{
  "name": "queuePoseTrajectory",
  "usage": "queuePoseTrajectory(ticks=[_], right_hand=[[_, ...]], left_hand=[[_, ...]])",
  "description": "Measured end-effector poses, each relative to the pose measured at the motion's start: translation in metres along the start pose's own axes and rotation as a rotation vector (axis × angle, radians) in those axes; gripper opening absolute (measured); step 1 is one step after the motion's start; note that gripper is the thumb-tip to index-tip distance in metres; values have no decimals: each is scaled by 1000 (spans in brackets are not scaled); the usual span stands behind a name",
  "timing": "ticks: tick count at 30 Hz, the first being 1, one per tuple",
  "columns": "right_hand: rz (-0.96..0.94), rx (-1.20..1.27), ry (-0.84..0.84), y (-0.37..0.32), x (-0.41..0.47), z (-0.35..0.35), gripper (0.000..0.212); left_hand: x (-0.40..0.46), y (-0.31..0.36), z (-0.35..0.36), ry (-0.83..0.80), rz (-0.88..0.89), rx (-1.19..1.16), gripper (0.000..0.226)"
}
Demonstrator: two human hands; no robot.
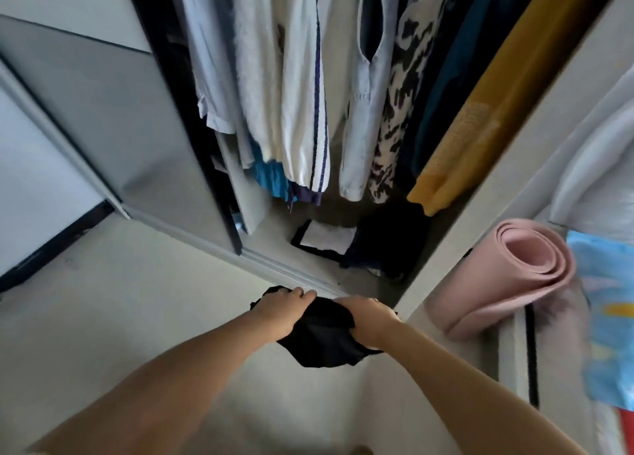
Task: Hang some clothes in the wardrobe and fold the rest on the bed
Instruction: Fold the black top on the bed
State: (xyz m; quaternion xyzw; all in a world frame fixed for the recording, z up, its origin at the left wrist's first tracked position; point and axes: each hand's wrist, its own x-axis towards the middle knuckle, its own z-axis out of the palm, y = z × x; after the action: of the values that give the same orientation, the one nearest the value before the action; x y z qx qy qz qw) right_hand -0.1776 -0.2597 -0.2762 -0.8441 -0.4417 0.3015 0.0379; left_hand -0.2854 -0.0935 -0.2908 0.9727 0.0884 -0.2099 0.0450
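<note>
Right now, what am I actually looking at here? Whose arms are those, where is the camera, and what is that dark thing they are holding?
There is no machine here: a person wears one wide-angle camera on the head, so you look forward and down along their own bare arms. The left hand and the right hand both grip a bunched black garment, fingers curled round it, in front of an open wardrobe. Inside hang clothes: whitish pieces, a white garment with a dark blue stripe, a black-and-cream patterned one and a mustard-yellow one. On the wardrobe floor lie dark things and a white item with a black border; what they are I cannot tell. Standing to the right of the wardrobe is a rolled pink mat.
</note>
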Motion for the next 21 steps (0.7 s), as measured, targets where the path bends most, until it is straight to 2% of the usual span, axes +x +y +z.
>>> queuePoseTrajectory(ticks=[4,10,13,17,21], right_hand=[[-44,-53,-57,-6,55,-2,41],[-65,-71,-109,18,151,8,57],[-57,-63,-117,34,212,10,63],[-45,-56,-109,67,293,26,59],[15,-106,-27,102,382,42,60]], left_hand=[[27,-38,17,-42,-38,-46,64],[94,-83,42,-87,-66,-55,63],[147,-115,54,-85,-82,-63,61],[226,-149,87,-113,-45,-45,56],[326,-192,118,-45,10,55,52]])
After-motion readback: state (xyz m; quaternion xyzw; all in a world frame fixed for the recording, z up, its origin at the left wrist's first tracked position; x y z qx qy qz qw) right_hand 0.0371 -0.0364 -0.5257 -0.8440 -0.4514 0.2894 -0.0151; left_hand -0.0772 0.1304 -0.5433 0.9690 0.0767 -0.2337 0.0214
